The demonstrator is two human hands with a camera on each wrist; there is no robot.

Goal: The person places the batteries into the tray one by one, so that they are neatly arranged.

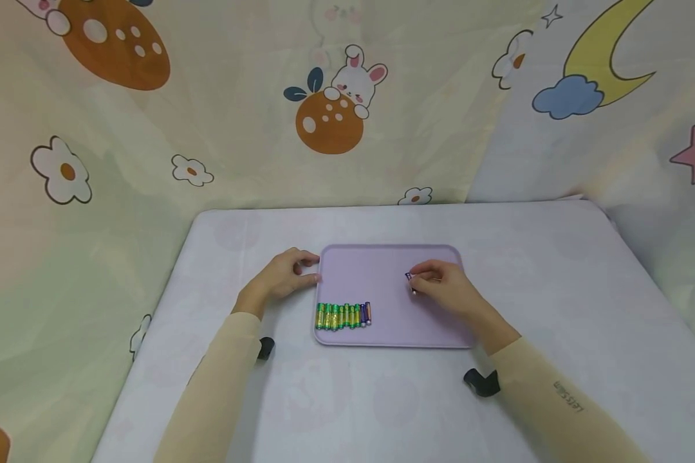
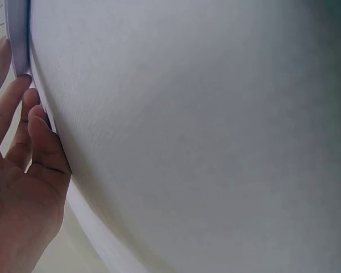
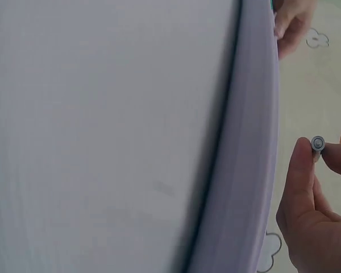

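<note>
A light purple tray (image 1: 390, 247) lies on the table. My right hand (image 1: 448, 289) is over its right half and pinches a small dark purple battery (image 1: 410, 279) between thumb and fingertips. The right wrist view shows this battery end-on, its round metal end (image 3: 317, 143) facing the camera. At the tray's left edge is my left hand (image 1: 284, 273), fingertips and thumb touching the rim with the fingers loosely bent. Several green-and-yellow batteries (image 1: 337, 316) stand side by side in a row in the tray's front left corner. Two purple batteries (image 1: 365, 314) continue the row at its right end.
A white cloth covers the table (image 1: 347, 399) around the tray. Behind it hangs a pale curtain (image 1: 237, 96) printed with rabbits, flowers and a moon. Black pieces sit at the left cuff (image 1: 266, 348) and the right cuff (image 1: 482, 382).
</note>
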